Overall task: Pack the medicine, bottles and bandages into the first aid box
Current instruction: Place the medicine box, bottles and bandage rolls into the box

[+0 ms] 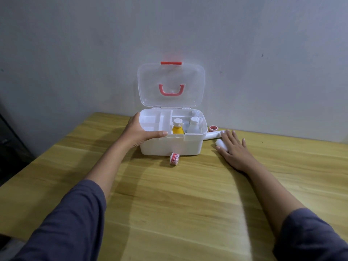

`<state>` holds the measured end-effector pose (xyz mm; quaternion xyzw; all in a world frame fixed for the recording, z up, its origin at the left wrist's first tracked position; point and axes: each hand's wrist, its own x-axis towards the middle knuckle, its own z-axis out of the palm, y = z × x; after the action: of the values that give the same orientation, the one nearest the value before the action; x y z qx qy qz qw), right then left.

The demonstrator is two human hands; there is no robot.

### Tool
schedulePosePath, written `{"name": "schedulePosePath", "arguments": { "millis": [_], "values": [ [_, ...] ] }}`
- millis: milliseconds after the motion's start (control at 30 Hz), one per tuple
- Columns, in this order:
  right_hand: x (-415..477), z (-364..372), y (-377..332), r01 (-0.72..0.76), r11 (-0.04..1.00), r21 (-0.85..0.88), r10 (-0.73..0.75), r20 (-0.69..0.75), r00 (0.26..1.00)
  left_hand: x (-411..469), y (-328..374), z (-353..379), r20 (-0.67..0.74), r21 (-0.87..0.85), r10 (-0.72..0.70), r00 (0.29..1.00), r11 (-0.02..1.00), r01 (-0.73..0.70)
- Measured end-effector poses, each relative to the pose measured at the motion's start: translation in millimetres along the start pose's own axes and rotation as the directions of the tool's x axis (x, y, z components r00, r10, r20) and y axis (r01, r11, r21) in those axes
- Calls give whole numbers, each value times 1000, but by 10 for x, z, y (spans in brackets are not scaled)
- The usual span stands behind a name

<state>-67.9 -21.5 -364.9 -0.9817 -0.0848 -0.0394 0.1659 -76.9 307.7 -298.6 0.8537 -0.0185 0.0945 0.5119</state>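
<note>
We keep our left hand (140, 133) on the near left corner of the first aid box (170, 146), and we judge this is to steady it so it does not slide on the wooden table (169, 204) while we load it. The left fingers (160, 134) lie stretched along the front rim, the thumb up over the left edge: spread wide and resting on the plastic, not clenched. The clear lid (171, 84) stands upright against the wall behind, which leaves the whole inside free. Just beyond the left fingertips stand a yellow bottle (178, 128) and, next to it, a clear bottle (194, 126), both upright in the right part of the box; the divided tray (153, 120) sits in the left part. Our right hand (234, 149) lies flat, palm down, fingers (228, 137) extended and a little spread. It covers a white bandage roll (220, 143), whose end shows at the thumb side; the hand touches it but has not yet curled round it, so nothing is gripped. Touching or just ahead of the right fingertips lies a white tube (213, 135), and beyond that a red tape roll (213, 128) beside the box. Another tape roll (174, 158) stands on the table against the front wall, below the left fingertips. Bottles seem packed; bandages and tape are still outside.
</note>
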Motion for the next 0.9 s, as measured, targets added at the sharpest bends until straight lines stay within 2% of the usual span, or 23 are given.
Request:
{"name": "schedulePosePath", "arguments": {
  "millis": [100,233,367,533,700,900],
  "values": [
    [63,-40,-16,81,996,-29,-80,11,997,-23,16,25,16,-23,18,1000,1000,-17],
    [94,-114,24,117,993,-29,-117,21,993,-36,28,99,37,-33,29,999,999,-28],
    [7,-203,88,129,992,-8,-129,-140,982,-22,74,186,53,-54,57,997,997,-54],
    [-104,-150,116,19,995,-99,-37,-182,983,-18,49,247,55,-53,53,997,997,-50],
    [-163,-13,103,-110,994,-2,107,-183,977,-15,-44,323,66,-35,8,998,999,-5],
    [-176,198,51,-211,976,-57,210,-13,978,35,-250,413,73,-26,-59,996,998,61]
  ]
}}
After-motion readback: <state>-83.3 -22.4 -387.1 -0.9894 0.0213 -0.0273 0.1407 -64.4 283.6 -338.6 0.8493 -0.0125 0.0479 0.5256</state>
